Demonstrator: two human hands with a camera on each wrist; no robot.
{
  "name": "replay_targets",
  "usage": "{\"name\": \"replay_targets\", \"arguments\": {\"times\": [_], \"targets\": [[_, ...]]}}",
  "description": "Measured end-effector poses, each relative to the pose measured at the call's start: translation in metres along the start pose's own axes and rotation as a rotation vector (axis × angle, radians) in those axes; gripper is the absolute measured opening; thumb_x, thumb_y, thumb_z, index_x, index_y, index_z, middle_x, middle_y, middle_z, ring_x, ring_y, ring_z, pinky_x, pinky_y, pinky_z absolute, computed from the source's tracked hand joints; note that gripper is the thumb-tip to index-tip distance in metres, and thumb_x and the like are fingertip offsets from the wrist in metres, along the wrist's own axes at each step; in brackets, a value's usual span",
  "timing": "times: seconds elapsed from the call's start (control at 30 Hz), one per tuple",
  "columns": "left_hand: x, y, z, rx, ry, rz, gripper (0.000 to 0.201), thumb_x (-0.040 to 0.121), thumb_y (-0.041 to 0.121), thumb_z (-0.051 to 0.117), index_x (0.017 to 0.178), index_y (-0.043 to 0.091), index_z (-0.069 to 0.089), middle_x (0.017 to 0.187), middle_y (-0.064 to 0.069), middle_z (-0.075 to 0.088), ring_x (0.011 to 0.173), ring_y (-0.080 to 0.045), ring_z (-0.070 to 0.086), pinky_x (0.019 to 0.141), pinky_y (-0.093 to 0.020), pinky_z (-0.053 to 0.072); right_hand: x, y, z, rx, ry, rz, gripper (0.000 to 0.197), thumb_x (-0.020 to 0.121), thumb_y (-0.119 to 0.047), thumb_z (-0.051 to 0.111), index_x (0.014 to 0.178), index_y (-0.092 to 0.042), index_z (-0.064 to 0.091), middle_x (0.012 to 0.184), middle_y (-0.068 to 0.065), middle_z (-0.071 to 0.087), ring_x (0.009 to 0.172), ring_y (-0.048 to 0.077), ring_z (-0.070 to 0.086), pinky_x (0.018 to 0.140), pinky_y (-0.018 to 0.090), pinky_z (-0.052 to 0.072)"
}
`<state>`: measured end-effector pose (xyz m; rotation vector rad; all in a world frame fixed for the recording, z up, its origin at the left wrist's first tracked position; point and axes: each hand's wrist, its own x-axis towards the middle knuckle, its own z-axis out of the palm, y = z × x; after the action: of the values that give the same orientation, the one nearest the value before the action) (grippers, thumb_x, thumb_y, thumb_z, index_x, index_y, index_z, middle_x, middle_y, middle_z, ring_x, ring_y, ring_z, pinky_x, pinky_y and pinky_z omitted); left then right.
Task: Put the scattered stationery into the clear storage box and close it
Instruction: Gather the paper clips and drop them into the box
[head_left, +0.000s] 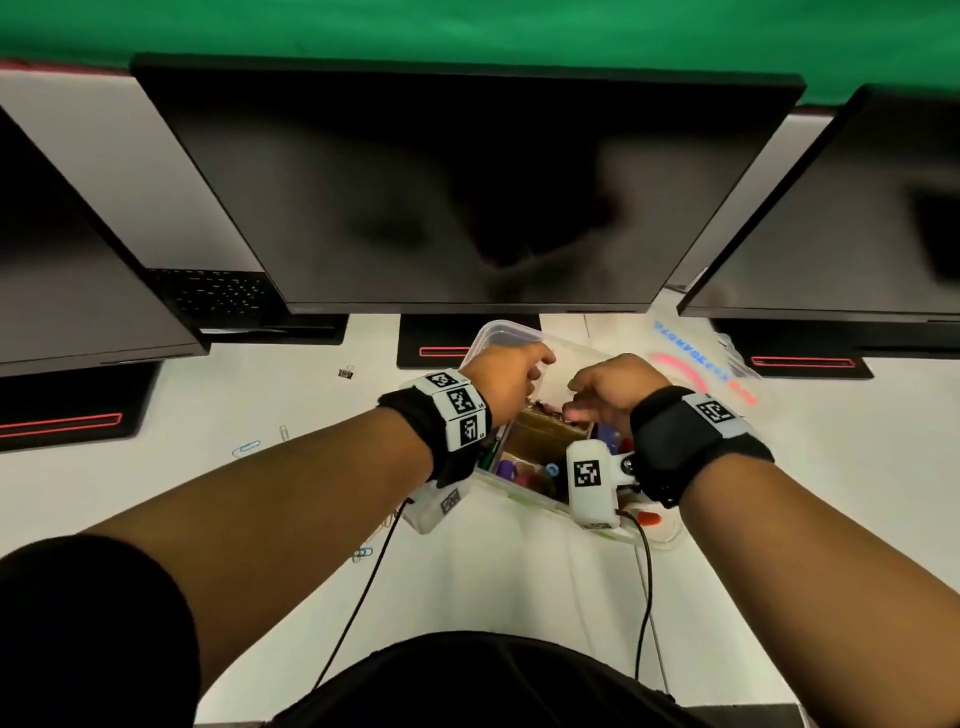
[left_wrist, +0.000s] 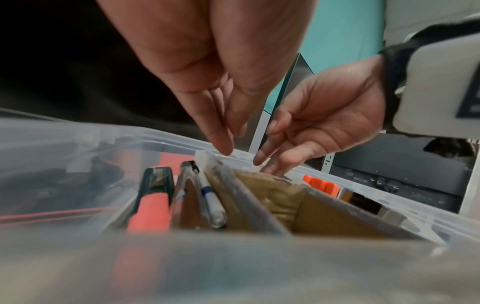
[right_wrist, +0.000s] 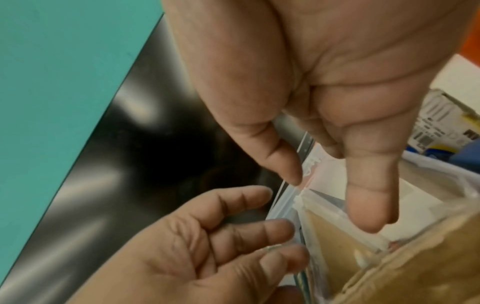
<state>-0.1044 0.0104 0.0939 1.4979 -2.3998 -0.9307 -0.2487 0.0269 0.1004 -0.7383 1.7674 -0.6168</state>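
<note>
Clear storage box (head_left: 511, 332) sits on white desk (head_left: 260, 395) in front of centre monitor (head_left: 467, 192), lid off. Inside: brown cardboard divider (left_wrist: 306, 207), orange highlighter (left_wrist: 150, 209), white pen (left_wrist: 211, 201), more pens, blurred. Left hand (head_left: 501, 376) & right hand (head_left: 608, 392) hover over box's far rim, fingers loosely extended, holding nothing. Paper clips (head_left: 247, 448) + binder clip (head_left: 346, 371) lie on desk left of box.

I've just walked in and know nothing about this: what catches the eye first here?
Two hands, left hand and right hand, hover over an open clear storage box crammed with pens and cardboard dividers. Three dark monitors loom behind, and paper clips lie scattered on the white desk at left.
</note>
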Motion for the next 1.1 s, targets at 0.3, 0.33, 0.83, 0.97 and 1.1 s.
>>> {"name": "replay_targets", "arguments": {"times": [0.3, 0.33, 0.83, 0.97, 1.1], "targets": [[-0.029, -0.057, -0.039, 0.026, 0.1, -0.054, 0.025, 0.09, 0.01, 0.054, 0.111, 0.018, 0.065, 0.114, -0.001, 0.066, 0.105, -0.018, 0.061, 0.085, -0.021, 0.041, -0.039, -0.014, 0.049, -0.282, -0.121, -0.253, 0.012, 0.087, -0.007, 0.056, 0.077, -0.008, 0.063, 0.071, 0.009, 0.063, 0.057, 0.017, 0.059, 0.051, 0.025, 0.05], [-0.036, -0.071, -0.046, 0.05, 0.104, -0.072, 0.023, 0.089, 0.011, 0.055, 0.109, 0.017, 0.065, 0.114, -0.003, 0.065, 0.104, -0.019, 0.06, 0.084, -0.02, 0.039, -0.044, -0.016, 0.063, -0.331, -0.142, -0.297, 0.011, 0.087, -0.008, 0.056, 0.079, -0.006, 0.064, 0.07, 0.008, 0.064, 0.056, 0.016, 0.06, 0.049, 0.023, 0.05], [-0.153, -0.27, -0.048, 0.283, -0.236, -0.41, 0.074, 0.079, 0.03, 0.071, 0.142, 0.019, 0.033, 0.144, -0.008, 0.033, 0.133, -0.025, 0.036, 0.11, -0.03, 0.029, -0.028, 0.082, 0.213, -1.107, -0.304, -0.379, 0.075, 0.092, -0.028, 0.051, 0.15, -0.012, 0.006, 0.158, 0.014, -0.003, 0.146, 0.03, -0.001, 0.118, 0.034, 0.007], [-0.162, -0.29, -0.035, 0.348, -0.332, -0.408, 0.101, 0.081, 0.044, 0.067, 0.15, 0.014, 0.001, 0.159, -0.011, -0.003, 0.148, -0.025, 0.001, 0.12, -0.035, 0.01, -0.012, 0.103, 0.22, -1.195, -0.163, -0.344, 0.075, 0.091, -0.023, 0.044, 0.149, -0.004, 0.001, 0.155, 0.023, -0.003, 0.144, 0.041, -0.002, 0.12, 0.046, 0.004], [-0.171, -0.303, -0.018, 0.407, -0.334, -0.391, 0.107, 0.079, 0.058, 0.06, 0.149, 0.009, -0.004, 0.157, -0.015, -0.009, 0.147, -0.03, -0.002, 0.119, -0.046, 0.018, -0.008, 0.111, 0.233, -1.191, -0.096, -0.232, 0.078, 0.091, -0.029, 0.043, 0.147, 0.001, -0.001, 0.154, 0.027, -0.002, 0.143, 0.044, -0.003, 0.119, 0.049, 0.005]]}}
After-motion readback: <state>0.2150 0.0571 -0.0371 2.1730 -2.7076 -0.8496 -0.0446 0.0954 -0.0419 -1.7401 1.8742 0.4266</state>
